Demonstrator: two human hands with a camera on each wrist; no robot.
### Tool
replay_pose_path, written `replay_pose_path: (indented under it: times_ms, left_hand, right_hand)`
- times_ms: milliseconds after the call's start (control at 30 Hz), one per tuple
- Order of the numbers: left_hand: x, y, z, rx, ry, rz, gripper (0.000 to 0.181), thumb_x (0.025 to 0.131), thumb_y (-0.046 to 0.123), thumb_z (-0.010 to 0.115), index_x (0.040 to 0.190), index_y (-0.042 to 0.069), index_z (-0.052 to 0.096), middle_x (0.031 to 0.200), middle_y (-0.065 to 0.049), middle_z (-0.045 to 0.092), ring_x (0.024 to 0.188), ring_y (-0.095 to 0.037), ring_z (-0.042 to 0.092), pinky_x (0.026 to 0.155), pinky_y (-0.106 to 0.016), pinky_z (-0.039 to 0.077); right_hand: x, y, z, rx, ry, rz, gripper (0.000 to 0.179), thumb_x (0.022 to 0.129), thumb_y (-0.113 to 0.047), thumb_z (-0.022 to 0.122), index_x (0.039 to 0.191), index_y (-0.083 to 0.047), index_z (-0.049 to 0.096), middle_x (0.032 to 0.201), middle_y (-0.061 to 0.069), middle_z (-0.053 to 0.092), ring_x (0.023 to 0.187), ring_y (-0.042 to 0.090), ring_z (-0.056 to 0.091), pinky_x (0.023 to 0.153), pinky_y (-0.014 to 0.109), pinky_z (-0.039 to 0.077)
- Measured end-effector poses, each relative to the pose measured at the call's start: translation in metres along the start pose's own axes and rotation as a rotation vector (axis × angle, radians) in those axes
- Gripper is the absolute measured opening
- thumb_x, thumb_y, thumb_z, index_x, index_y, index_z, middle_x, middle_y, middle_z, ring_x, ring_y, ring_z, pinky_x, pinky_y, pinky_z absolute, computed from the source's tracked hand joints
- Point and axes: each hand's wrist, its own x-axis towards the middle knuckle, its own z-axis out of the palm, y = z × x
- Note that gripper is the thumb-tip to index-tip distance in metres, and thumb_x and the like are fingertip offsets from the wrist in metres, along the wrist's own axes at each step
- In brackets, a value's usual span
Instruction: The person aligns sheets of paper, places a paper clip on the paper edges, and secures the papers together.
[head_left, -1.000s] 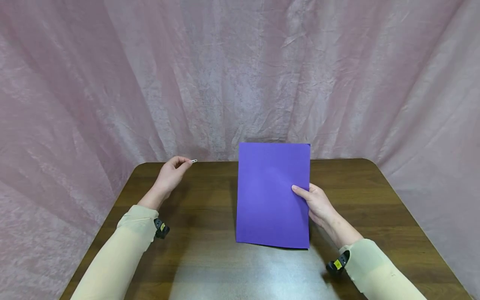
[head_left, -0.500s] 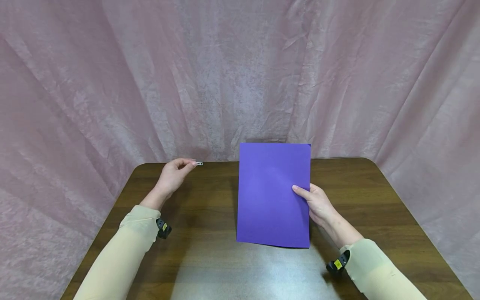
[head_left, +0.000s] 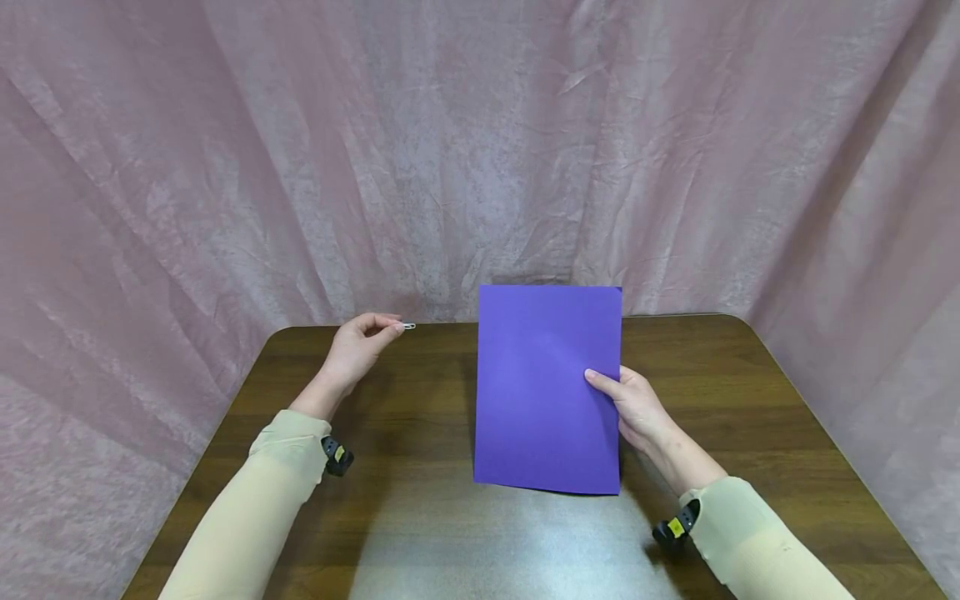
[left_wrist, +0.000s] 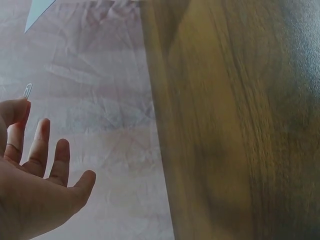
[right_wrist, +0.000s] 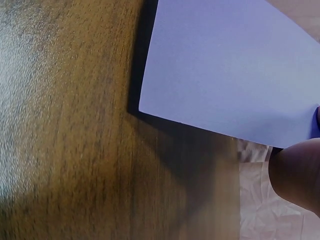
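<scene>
Between thumb and index finger, my left hand (head_left: 356,350) pinches a small light-coloured paper clip (head_left: 409,326) over the table's far left part. In the left wrist view the paper clip (left_wrist: 28,90) sticks up past the fingertips, and the other fingers of the left hand (left_wrist: 45,185) are spread loosely. My right hand (head_left: 641,408) grips a purple sheet of paper (head_left: 543,392) by its right edge, thumb on the front and the other fingers hidden behind. The sheet is tilted up above the table, a gap to the right of the clip. The right wrist view catches the paper's lower corner.
A brown wood-grain table (head_left: 420,442) with rounded far corners lies under both hands. Pink curtains (head_left: 450,150) hang right behind its far edge and along the sides. Black wrist cameras (head_left: 337,456) are strapped at both sleeves.
My left hand has moved a little to the right with the paper clip, closer to the paper's left edge. The right hand and the purple sheet have hardly moved.
</scene>
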Motion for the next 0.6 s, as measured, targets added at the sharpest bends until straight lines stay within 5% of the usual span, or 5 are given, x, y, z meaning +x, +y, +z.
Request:
replay_pose_path:
  times_ms: [267, 533, 600]
  left_hand:
    - [0.0027, -0.0037, 0.001, -0.051, 0.042, -0.041, 0.032, 0.098, 0.032, 0.071, 0.109, 0.002, 0.069, 0.138, -0.009, 0.063, 0.13, -0.025, 0.054, 0.109, -0.043, 0.04]
    - [0.0047, -0.0007, 0.0004, -0.079, 0.018, -0.164, 0.04, 0.098, 0.041, 0.069, 0.118, 0.007, 0.071, 0.145, -0.006, 0.057, 0.141, -0.027, 0.04, 0.117, -0.051, 0.028]
    - [0.005, 0.0004, 0.001, -0.082, 0.013, -0.195, 0.044, 0.097, 0.044, 0.068, 0.12, 0.007, 0.07, 0.144, -0.007, 0.055, 0.125, -0.026, 0.05, 0.111, -0.048, 0.032]
  right_hand:
    - [0.0006, 0.0, 0.0002, 0.0, 0.0, 0.001, 0.007, 0.104, -0.014, 0.062, 0.102, -0.016, 0.069, 0.087, 0.002, 0.075, 0.078, 0.016, 0.073, 0.07, 0.033, 0.06]
    - [0.0029, -0.0024, 0.0009, -0.003, 0.008, -0.008, 0.006, 0.103, -0.015, 0.064, 0.101, -0.015, 0.069, 0.086, 0.002, 0.075, 0.077, 0.016, 0.073, 0.069, 0.033, 0.06]
    - [0.0031, -0.0032, 0.0013, -0.002, 0.007, -0.008, 0.006, 0.103, -0.015, 0.064, 0.101, -0.015, 0.069, 0.086, 0.002, 0.075, 0.078, 0.016, 0.073, 0.069, 0.033, 0.06]
